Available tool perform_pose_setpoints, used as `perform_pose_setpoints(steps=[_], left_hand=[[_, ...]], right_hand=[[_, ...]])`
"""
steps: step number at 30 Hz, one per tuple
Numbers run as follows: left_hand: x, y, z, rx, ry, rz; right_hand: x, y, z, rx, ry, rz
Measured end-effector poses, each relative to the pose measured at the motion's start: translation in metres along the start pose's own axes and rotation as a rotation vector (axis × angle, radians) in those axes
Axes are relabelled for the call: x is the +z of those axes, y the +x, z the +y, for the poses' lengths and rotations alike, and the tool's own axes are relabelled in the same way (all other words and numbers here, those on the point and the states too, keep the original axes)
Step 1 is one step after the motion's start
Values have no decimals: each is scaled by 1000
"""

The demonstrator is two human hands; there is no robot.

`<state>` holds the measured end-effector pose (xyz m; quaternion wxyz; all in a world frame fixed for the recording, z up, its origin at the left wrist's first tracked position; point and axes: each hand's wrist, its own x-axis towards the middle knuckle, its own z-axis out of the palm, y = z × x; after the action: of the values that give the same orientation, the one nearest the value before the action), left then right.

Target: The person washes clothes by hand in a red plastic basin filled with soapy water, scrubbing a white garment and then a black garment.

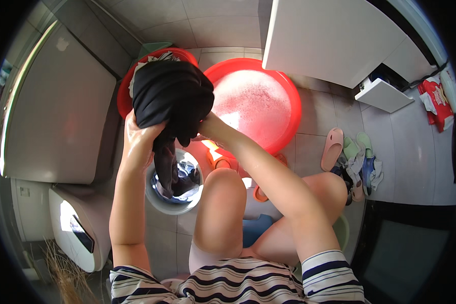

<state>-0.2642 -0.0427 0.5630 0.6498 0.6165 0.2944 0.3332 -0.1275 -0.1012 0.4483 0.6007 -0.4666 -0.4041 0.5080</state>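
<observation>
A bunched black garment [171, 95] hangs between my two hands, raised in front of me. My left hand [140, 129] grips its near left side, and wet streaks show on that wrist. The fingers of my right hand [207, 127] are on its right side, partly hidden by the cloth. A darker, limp end [166, 167] of cloth drops toward a grey bucket [152, 201], in which dark wet clothes [186, 178] lie. Right of the garment stands a large red basin [294, 108] full of foamy water [254, 102].
Behind the garment is a second red basin [125, 102] with striped clothing. Orange slippers [261, 194] are on my feet. Other shoes and socks [353, 159] lie on the tiles at right. A white cabinet [334, 41] overhangs the big basin; a bin [87, 212] bearing a phone [83, 233] stands at left.
</observation>
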Motion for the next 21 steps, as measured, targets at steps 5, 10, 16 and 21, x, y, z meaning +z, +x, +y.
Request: perform_pose_setpoints(steps=[5, 10, 16, 21], left_hand=[[81, 45, 48, 132, 77, -267], [137, 73, 72, 197, -29, -462], [181, 95, 52, 161, 147, -501], [197, 125, -66, -82, 173, -510]], right_hand=[[-50, -36, -114, 157, -7, 126], [-102, -59, -153, 75, -59, 248], [-157, -67, -127, 94, -20, 416], [-196, -69, -73, 340, -14, 571]])
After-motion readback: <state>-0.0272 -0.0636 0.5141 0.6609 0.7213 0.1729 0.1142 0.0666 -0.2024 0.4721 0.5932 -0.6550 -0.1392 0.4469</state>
